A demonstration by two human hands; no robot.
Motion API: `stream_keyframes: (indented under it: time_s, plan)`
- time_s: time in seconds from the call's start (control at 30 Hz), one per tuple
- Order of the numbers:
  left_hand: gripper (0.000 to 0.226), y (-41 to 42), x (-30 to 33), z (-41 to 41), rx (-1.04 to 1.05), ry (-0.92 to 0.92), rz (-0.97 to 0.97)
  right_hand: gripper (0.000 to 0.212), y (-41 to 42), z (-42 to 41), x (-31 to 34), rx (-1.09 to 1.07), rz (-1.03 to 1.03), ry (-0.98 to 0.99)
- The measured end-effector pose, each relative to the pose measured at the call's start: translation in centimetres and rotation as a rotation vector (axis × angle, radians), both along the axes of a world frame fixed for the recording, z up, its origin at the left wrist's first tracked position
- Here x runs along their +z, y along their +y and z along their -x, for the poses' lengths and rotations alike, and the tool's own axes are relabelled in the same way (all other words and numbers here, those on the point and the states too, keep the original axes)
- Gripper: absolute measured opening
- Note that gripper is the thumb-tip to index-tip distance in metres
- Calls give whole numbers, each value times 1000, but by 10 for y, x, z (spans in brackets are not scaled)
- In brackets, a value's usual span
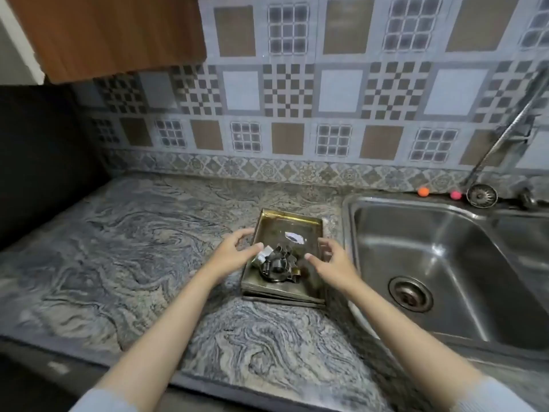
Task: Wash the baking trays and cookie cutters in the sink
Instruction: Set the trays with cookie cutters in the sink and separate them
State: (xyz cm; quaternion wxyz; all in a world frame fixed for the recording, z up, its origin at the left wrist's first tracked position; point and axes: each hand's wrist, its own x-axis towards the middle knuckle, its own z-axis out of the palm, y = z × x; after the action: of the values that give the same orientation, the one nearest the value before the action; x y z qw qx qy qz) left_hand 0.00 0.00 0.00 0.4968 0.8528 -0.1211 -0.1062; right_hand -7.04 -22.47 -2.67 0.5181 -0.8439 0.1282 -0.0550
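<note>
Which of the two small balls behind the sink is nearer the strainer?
The pink ball, right beside the round strainer; the orange ball sits farther left.

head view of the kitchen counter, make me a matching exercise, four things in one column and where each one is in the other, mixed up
Things:
1. cookie cutters
2. baking trays
3. drain strainer
4. sink

Places:
A. stacked on the counter, just left of the sink
B. on the back ledge behind the sink
C. piled at the near end of the top tray
D. set into the counter at the right

Pairs: 1-C, 2-A, 3-B, 4-D
</note>
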Motion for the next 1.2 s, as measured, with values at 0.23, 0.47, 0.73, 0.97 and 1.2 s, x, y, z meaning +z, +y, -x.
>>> stream_keyframes:
  time_s: [0.23, 0.47, 0.73, 0.97, 1.2]
  plan:
    - [38, 6, -39, -17, -69, 129, 17, 54, 7, -9, -29, -72, 53, 140]
    - [36, 12, -49, -34, -140, 177, 117, 47, 6, -17, -39, -166, -12, 139]
    - [40, 15, -52, -34, -110, 278, 210, 34, 10, -15, -41, -326, -279, 23]
    - [46, 17, -60, -36, -118, 282, 305, 44, 17, -10, -39, -319, -311, -80]
    - [50, 1, -39, -35, -146, 247, 379, 42, 1, -9, -25, -330, -321, -175]
